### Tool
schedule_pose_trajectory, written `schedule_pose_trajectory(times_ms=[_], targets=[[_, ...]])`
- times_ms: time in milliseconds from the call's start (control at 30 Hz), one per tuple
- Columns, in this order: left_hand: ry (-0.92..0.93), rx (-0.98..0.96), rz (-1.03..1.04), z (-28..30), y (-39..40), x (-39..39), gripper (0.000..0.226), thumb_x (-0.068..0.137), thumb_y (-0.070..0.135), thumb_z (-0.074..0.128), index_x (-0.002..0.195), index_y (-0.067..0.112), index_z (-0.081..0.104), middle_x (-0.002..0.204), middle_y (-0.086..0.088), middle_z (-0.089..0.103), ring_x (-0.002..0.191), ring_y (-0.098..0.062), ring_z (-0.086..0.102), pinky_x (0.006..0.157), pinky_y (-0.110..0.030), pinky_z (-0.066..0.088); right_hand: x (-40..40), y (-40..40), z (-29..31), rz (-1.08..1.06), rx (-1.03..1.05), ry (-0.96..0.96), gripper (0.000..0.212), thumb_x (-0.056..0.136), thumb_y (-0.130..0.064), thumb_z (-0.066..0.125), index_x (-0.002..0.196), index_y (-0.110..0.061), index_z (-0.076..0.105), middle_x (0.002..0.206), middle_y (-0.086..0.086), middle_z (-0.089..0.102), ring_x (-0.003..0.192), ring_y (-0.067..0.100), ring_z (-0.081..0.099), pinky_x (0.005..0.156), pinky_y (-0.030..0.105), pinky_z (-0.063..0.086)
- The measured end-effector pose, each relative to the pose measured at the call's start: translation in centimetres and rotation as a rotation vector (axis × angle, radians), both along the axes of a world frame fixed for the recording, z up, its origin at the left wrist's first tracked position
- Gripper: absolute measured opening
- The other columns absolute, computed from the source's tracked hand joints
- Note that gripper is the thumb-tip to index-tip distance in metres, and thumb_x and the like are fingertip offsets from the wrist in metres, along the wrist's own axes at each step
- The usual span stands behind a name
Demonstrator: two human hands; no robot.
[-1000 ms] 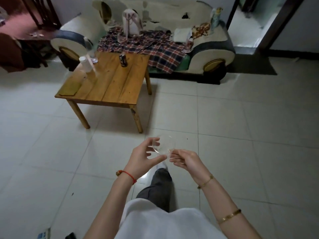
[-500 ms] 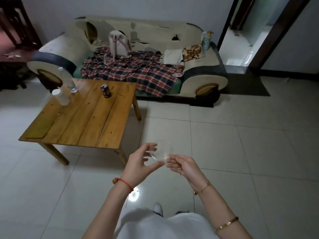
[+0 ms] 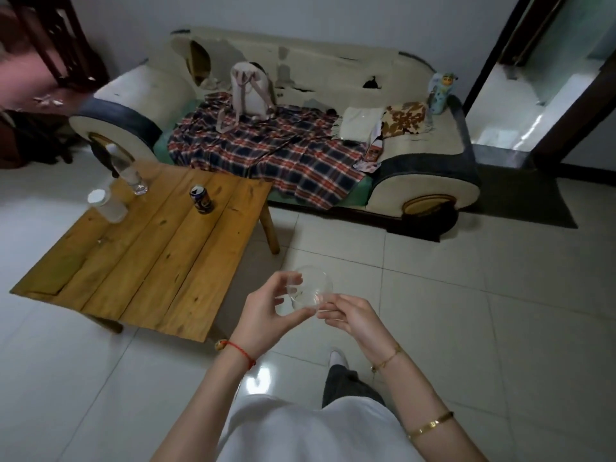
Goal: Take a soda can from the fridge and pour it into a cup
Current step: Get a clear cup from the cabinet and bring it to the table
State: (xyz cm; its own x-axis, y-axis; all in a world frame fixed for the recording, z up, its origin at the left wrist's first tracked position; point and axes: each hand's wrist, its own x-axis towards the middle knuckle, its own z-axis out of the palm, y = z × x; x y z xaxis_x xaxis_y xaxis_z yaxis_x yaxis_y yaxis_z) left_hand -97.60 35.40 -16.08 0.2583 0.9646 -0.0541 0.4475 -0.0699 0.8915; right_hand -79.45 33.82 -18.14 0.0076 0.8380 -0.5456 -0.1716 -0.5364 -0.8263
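I'm closing in on the wooden surface (image 3: pixel 160 248) now. A second ago it sat well ahead of me and looked small; now it fills the left of my view and its near corner is just ahead and to the left of my hands. That's the main change: I've walked forward, and the sofa (image 3: pixel 333 95) behind it has come nearer too.

The clear cup (image 3: pixel 311 288) hasn't shifted in my grip. My left hand (image 3: pixel 263 315) cradles it with thumb and fingers curled round its side, and my right hand (image 3: pixel 353 316) pinches the rim edge with its fingertips. Both hands are grasping it, held out in front of me above the floor tiles.

The soda can (image 3: pixel 201 199) stands upright on the far part of the surface, apart from the two plastic bottles (image 3: pixel 128 171) at the far left edge. So the can is already out and waiting; whether it is opened I can't tell from here.

My read: next I set the cup down near the can, which frees a hand to pour.
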Motion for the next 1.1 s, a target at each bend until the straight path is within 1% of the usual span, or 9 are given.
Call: schedule_pose_trajectory(times_ms=[67,167,333,567,700,767,900,1000,1100], targets=[[-0.009,-0.001,0.055,0.2,2.5,1.7,0.055,0.073,0.037,0.082,0.121,0.027,0.056,0.121,0.016,0.061,0.112,-0.003,0.059,0.098,-0.035,0.052,1.8,3.6,0.4,0.064,-0.008,-0.025,0.026,0.099,-0.015,0.046,0.105,-0.001,0.067,0.1,0.016,0.07,0.09,0.024,0.067,0.095,0.034,0.051],[-0.037,0.002,0.143,0.4,5.8,3.8,0.057,0.072,0.037,0.081,0.122,0.026,0.055,0.122,0.014,0.061,0.113,-0.006,0.059,0.098,-0.036,0.052,4.1,8.8,0.9,0.15,0.001,-0.038,0.028,0.099,-0.014,0.046,0.11,0.002,0.067,0.099,0.016,0.07,0.089,0.023,0.066,0.09,0.03,0.051],[-0.053,0.023,0.317,0.3,9.9,6.0,0.055,0.074,0.035,0.082,0.122,0.029,0.055,0.12,0.018,0.061,0.11,-0.003,0.059,0.095,-0.032,0.052,5.9,16.1,0.6,0.324,-0.014,-0.064,0.027,0.099,-0.016,0.047,0.108,-0.003,0.069,0.097,0.011,0.071,0.089,0.019,0.068,0.085,0.026,0.053],[-0.075,-0.021,0.509,-0.4,14.2,5.4,0.061,0.075,0.035,0.081,0.129,0.032,0.053,0.122,0.023,0.059,0.112,0.01,0.055,0.092,-0.013,0.049,3.6,23.4,-0.7,0.51,-0.056,-0.047,0.028,0.1,-0.016,0.046,0.113,-0.001,0.066,0.103,0.014,0.07,0.092,0.022,0.066,0.093,0.032,0.051],[-0.06,-0.052,0.605,-1.7,17.5,2.9,0.061,0.075,0.037,0.08,0.128,0.034,0.051,0.123,0.025,0.056,0.113,0.01,0.054,0.092,-0.011,0.047,0.2,28.2,-1.5,0.617,-0.056,-0.041,0.028,0.101,-0.013,0.042,0.113,0.0,0.064,0.1,0.014,0.07,0.087,0.02,0.066,0.082,0.024,0.054],[-0.051,-0.049,0.656,-2.2,19.6,1.4,0.06,0.074,0.037,0.079,0.126,0.035,0.049,0.122,0.023,0.057,0.111,0.009,0.055,0.089,-0.008,0.047,-1.7,30.8,-2.1,0.679,-0.047,-0.045,0.028,0.101,-0.014,0.043,0.113,-0.003,0.065,0.102,0.015,0.071,0.091,0.021,0.068,0.084,0.026,0.055],[-0.059,-0.038,0.795,-2.9,23.8,-2.1,0.066,0.07,0.048,0.077,0.129,0.032,0.051,0.126,0.016,0.059,0.115,-0.003,0.057,0.095,-0.024,0.05,-6.0,36.8,-3.4,0.809,-0.022,-0.092,0.032,0.103,-0.018,0.039,0.115,-0.008,0.067,0.11,0.013,0.072,0.102,0.025,0.068,0.096,0.035,0.052],[-0.061,-0.032,0.897,-3.2,27.1,-5.3,0.064,0.073,0.033,0.082,0.129,0.031,0.052,0.125,0.015,0.06,0.116,-0.004,0.057,0.097,-0.032,0.051,-9.3,41.5,-4.1,0.869,-0.028,-0.144,0.033,0.103,-0.019,0.038,0.117,-0.008,0.066,0.106,0.008,0.072,0.093,0.016,0.068,0.088,0.027,0.053],[-0.036,-0.017,0.982,-3.4,30.0,-8.7,0.064,0.072,0.027,0.084,0.127,0.032,0.052,0.124,0.016,0.061,0.115,-0.001,0.058,0.097,-0.033,0.052,-12.8,46.3,-4.7,0.916,-0.017,-0.207,0.033,0.102,-0.016,0.037,0.118,-0.005,0.064,0.101,0.005,0.071,0.084,0.012,0.066,0.082,0.024,0.051]])
